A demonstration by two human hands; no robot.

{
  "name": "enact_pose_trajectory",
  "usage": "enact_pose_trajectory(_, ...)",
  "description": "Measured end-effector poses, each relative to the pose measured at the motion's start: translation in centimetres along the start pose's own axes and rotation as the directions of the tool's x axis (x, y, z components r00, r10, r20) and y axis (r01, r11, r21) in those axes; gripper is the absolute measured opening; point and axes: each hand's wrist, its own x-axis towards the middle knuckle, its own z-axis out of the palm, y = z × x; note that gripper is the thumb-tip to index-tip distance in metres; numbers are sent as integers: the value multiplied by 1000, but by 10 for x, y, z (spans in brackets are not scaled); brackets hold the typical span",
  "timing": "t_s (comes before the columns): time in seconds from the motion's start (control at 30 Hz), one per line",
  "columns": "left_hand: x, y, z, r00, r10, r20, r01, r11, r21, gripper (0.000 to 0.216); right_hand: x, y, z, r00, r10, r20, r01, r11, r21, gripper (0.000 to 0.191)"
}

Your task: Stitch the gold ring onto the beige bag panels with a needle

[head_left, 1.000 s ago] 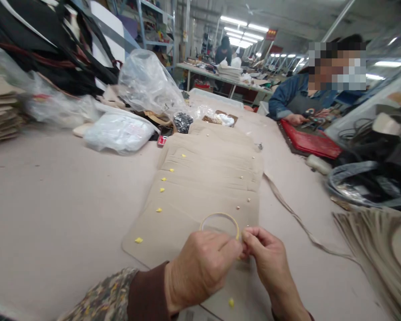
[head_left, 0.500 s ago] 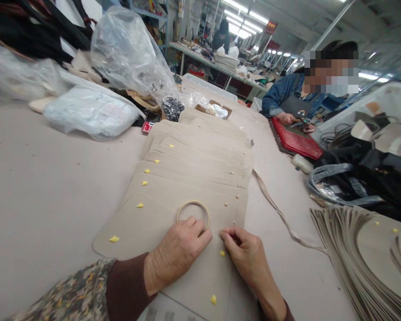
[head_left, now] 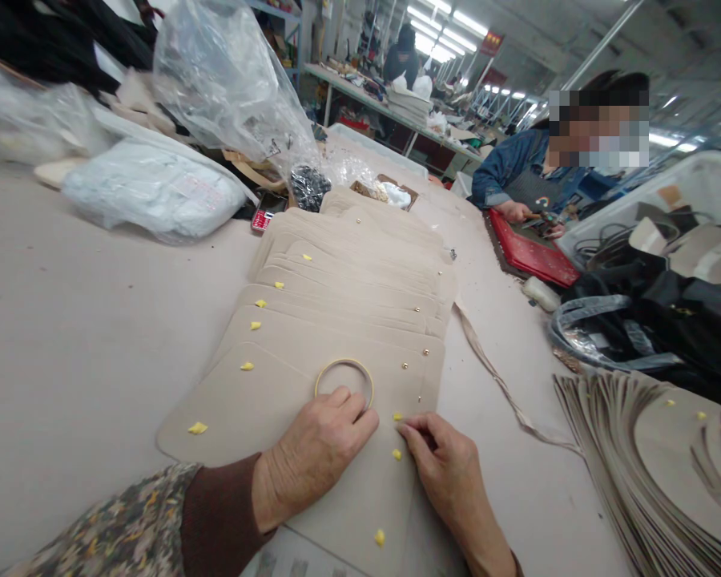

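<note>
My left hand (head_left: 321,445) is closed round the near edge of a thin roll of yellow tape (head_left: 344,361), which stands out as a ring over the beige panels. Just right of it, my right hand (head_left: 445,453) is closed in a pinch, thumb and forefinger at a small yellow tape piece (head_left: 397,417) on the panel. The nearest beige panel (head_left: 312,393) lies under both hands. More yellow tape pieces (head_left: 198,429) dot the left sides of the overlapping panels, and small metal studs (head_left: 404,365) show along their right sides.
Fanned beige panels (head_left: 613,449) lie at the right, below black bags (head_left: 649,320). A beige strap (head_left: 486,373) runs across the table. Plastic-wrapped white goods (head_left: 156,188) sit at the back left. A co-worker (head_left: 510,168) works beside a red board (head_left: 532,248).
A yellow tape piece now shows at my right fingertips, where none was visible before. Both hands have stayed almost in place; the view has shifted slightly.
</note>
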Motion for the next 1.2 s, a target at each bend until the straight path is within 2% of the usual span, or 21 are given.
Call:
enact_pose_trajectory(0.1, 0, 0, -1, 1000, -7, -3, 7, 1000, -5, 9, -4, -2, 4, 992, -120, -49, 115, 989, -95, 19)
enact_pose_trajectory(0.2, 1, 0, -1, 1000, -2, -3, 2, 1000, -10, 9, -3, -5, 8, 985, -145, -97, 129, 979, -156, 21)
enact_pose_trajectory(0.4, 1, -1, 4, 1000, -4, -23, 4, 1000, -1, 9, 7, -12, 11, 999, 22, -45, -28, 989, -144, 18)
enact_pose_trajectory(0.53, 1, -2, 2, 1000, -16, -20, 16, 1000, 0, 9, 17, -18, 10, 987, 162, -18, -162, 969, -185, 20)
enact_pose_trajectory(0.67, 3, -6, -7, 999, -43, -28, 43, 999, 6, 12, 24, -19, 5, 965, 251, 77, -237, 958, -161, 23)
enact_pose_trajectory(0.77, 2, -9, -14, 996, -41, -83, 40, 999, -13, 16, 24, -16, 0, 948, 272, 163, -250, 957, -146, 23)
enact_pose_trajectory(0.83, 0, -9, -17, 989, -9, -146, 0, 998, -58, 19, 23, -14, -1, 947, 257, 193, -240, 965, -108, 20)
enact_pose_trajectory(0.9, -1, -8, -20, 976, 25, -217, -53, 991, -125, 21, 22, -12, -3, 959, 235, 155, -233, 972, -33, 11)
enact_pose_trajectory(1.03, -2, -3, -26, 938, 51, -343, -133, 966, -222, 23, 16, -11, -10, 974, 224, 17, -218, 924, 315, 19)
enact_pose_trajectory(1.1, -2, 1, -28, 938, 51, -343, -135, 965, -226, 33, 10, -14, -17, 983, 180, -21, -152, 882, 446, 22)
enact_pose_trajectory(1.2, -3, 8, -27, 949, 35, -313, -103, 973, -205, 41, 0, -23, -25, 997, -34, -75, 63, 902, 427, 16)
